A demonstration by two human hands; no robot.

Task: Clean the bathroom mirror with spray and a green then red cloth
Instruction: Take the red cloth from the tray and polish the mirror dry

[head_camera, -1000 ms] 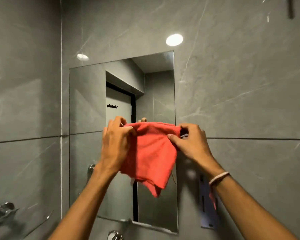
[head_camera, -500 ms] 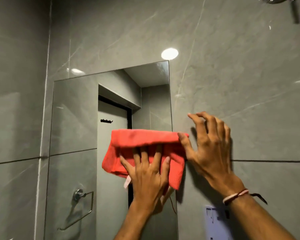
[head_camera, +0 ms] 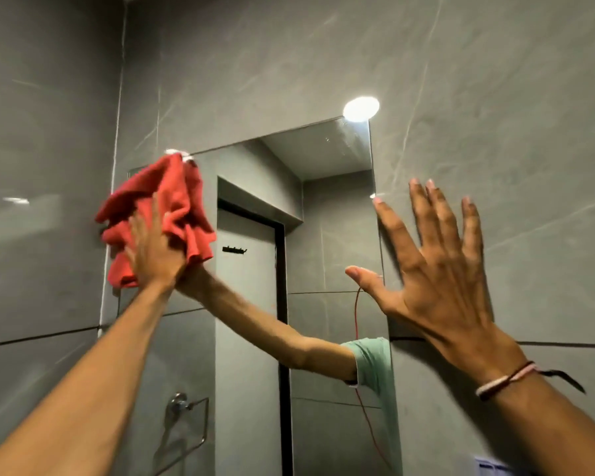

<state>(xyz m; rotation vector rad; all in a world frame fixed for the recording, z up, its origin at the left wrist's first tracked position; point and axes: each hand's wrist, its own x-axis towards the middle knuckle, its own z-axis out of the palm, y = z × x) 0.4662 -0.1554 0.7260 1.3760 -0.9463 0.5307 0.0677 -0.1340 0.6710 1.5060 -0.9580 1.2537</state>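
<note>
Half a second ago the red cloth (head_camera: 158,214) lay folded flat at mid-mirror under the left hand (head_camera: 153,250); now it is bunched beneath that palm and has swept up to the mirror's (head_camera: 330,235) top left corner, part of it spilling over the edge onto the tile. The left hand is spread almost flat, fingers straight, pinning the cloth against the glass rather than gripping it. The right hand (head_camera: 437,273), which pinched the cloth's corner 1 second ago, has let go: it is fully open, 5 fingers splayed, holding nothing and braced on the grey tiled wall (head_camera: 495,132) just beside the mirror's right edge, thumb reaching over the glass. I judge the red-cloth pass, the last stage, to be under way, starting from the top.

No green cloth or spray bottle shows. Right of the wiping hand the glass reflects a doorway, a small hook rail and the person's arm and pale green sleeve (head_camera: 375,365). Up and left of the right hand, a round ceiling light glares in the glossy tile (head_camera: 360,108). Below the left forearm hangs a chrome towel ring (head_camera: 186,410).
</note>
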